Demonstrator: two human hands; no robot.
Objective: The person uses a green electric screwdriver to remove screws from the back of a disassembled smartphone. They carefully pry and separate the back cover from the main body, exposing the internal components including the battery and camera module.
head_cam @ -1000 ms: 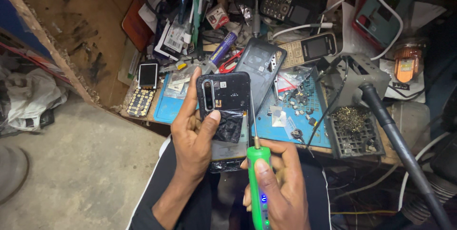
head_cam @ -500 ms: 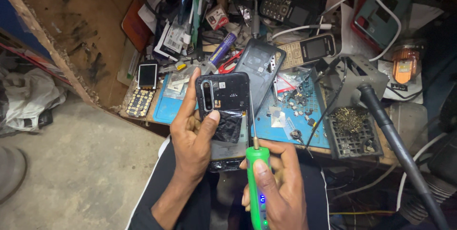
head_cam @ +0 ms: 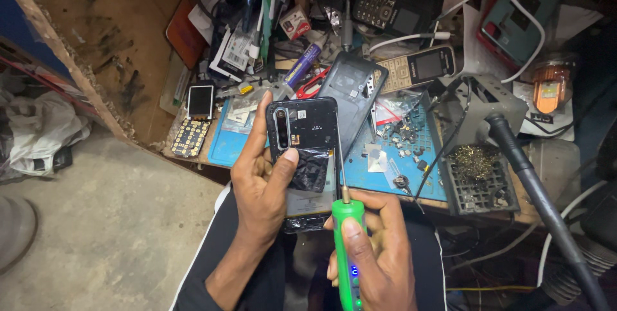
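Green plastic marks the electric screwdriver (head_cam: pixel 347 246) gripped upright in the right hand (head_cam: pixel 376 253), low in the view, fingers curled around its body and the thumb lying along its front. Its thin metal bit points up and meets the right edge of an opened black smartphone (head_cam: pixel 305 156). The left hand (head_cam: pixel 260 185) holds that phone from the left side, back facing the camera, with the index finger stretched up along the edge and the thumb pressed on the middle of the back. The phone's rear cover is off: a vertical camera strip sits at the upper left, and crinkled black film covers the battery area below.

Both hands hover just in front of a crowded wooden desk (head_cam: pixel 148 86). Directly behind the phone lies a blue work mat (head_cam: pixel 402 169) scattered with small screws and metal bits. A grey phone back cover (head_cam: pixel 352 95) rests touching the mat's upper part, beside a pale keypad phone (head_cam: pixel 421 66). To the left lie a small loose screen (head_cam: pixel 200 100) and a keypad board (head_cam: pixel 190 137). To the right stands a black tray of brass wool (head_cam: pixel 479 176).
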